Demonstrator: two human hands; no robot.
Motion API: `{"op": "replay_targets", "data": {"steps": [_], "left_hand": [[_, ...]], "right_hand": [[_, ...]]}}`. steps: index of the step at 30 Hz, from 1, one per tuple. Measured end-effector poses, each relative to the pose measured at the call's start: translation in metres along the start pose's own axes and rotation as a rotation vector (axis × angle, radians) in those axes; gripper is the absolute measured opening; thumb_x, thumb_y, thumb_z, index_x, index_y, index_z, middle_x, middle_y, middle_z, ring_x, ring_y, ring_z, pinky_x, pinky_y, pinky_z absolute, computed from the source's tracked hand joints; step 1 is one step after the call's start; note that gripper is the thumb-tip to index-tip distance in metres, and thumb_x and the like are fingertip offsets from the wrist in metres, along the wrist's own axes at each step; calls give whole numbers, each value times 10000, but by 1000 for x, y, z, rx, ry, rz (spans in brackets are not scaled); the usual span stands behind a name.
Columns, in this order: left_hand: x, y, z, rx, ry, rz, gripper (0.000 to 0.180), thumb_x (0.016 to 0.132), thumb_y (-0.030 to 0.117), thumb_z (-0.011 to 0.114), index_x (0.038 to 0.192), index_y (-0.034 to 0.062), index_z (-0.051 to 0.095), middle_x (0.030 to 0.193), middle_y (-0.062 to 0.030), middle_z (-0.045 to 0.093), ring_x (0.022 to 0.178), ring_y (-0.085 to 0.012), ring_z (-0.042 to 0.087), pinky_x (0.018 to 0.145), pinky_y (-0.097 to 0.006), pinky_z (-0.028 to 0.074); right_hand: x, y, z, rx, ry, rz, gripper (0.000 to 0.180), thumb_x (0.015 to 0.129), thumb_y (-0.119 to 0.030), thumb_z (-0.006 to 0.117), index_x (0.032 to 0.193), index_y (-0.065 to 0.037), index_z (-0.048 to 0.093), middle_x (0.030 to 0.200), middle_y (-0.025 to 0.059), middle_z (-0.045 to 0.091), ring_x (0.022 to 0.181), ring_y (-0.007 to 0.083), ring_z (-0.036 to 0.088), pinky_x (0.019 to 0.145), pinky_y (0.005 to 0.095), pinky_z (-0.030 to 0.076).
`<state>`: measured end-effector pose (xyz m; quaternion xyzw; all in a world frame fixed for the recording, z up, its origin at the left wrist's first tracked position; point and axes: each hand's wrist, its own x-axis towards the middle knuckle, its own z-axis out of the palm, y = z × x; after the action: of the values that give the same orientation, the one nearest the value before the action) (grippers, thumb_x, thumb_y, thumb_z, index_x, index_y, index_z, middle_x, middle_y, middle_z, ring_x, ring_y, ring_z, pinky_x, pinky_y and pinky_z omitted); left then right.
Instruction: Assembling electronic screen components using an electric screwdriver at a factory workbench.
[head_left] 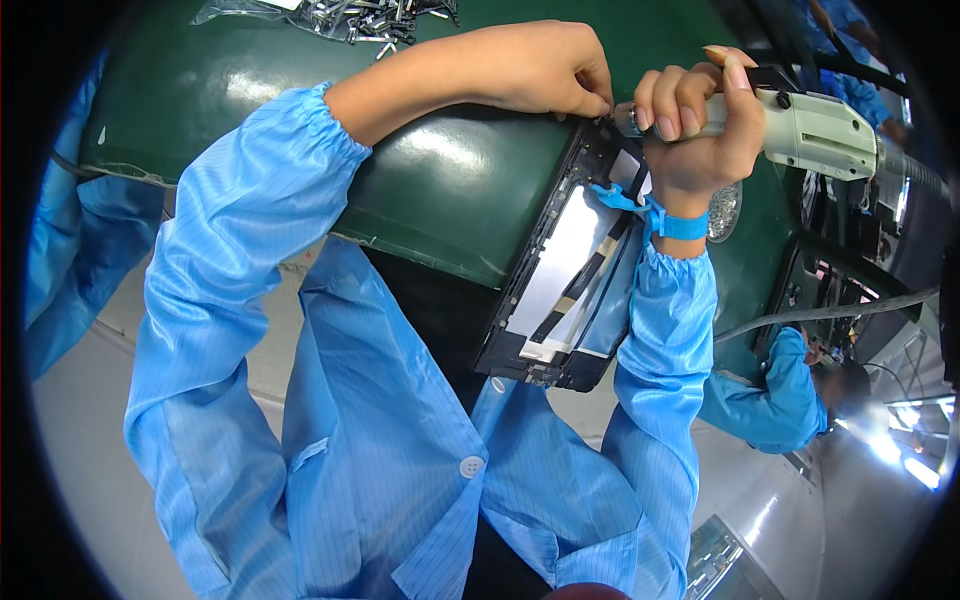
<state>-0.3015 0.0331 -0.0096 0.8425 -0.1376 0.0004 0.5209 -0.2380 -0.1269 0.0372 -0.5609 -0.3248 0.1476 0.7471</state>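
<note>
Where the table [430, 205] ends, an opened tablet [570, 275] overhangs at six o'clock. Right hand [695, 120]: fingers wrapped around an electric screwdriver [820, 135], nose at the tablet's one o'clock end. Left hand [560, 72]: fingers pinched narrow beside the nose; cannot tell what, if anything, they hold. Small metal parts [368, 18] lie at eleven o'clock.

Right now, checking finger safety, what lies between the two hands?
In the head view, the metal nose of the pale handheld tool lies between the left hand and right hand.
</note>
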Motion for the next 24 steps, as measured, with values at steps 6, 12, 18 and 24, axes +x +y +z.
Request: {"op": "replay_targets", "data": {"steps": [6, 12, 18, 24], "left_hand": [[1, -2, 3, -14, 26, 1, 259, 861, 183, 663, 985, -31, 739, 747, -144, 703, 642, -199, 656, 622, -324, 518], [1, 12, -16, -125, -185, -140, 311, 868, 215, 657, 1049, -35, 698, 992, -268, 688, 865, -351, 675, 796, -401, 524], [-7, 16, -10, -125, -32, -17, 239, 856, 156, 633, 941, -54, 709, 769, -230, 687, 662, -298, 656, 661, -384, 508], [-7, 24, -16, -134, -105, -112, 256, 885, 178, 638, 960, -60, 694, 770, -207, 681, 661, -236, 614, 664, -370, 490]], "right_hand": [[1, 0, -2, -11, 12, -7, 333, 953, -314, 447, 994, -10, 576, 516, -14, 293, 415, 113, 324, 447, 307, 351], [0, -1, 3, -48, -22, -15, 337, 977, -294, 428, 1027, 5, 576, 528, -13, 295, 425, 111, 341, 451, 309, 365], [3, -7, 7, -36, -126, 23, 363, 1014, -283, 415, 1083, 41, 565, 554, -10, 303, 466, 112, 364, 496, 311, 388], [2, -9, 18, 39, -17, 125, 249, 1004, -235, 548, 819, -84, 477, 481, -19, 303, 349, 117, 316, 370, 275, 356]]}}
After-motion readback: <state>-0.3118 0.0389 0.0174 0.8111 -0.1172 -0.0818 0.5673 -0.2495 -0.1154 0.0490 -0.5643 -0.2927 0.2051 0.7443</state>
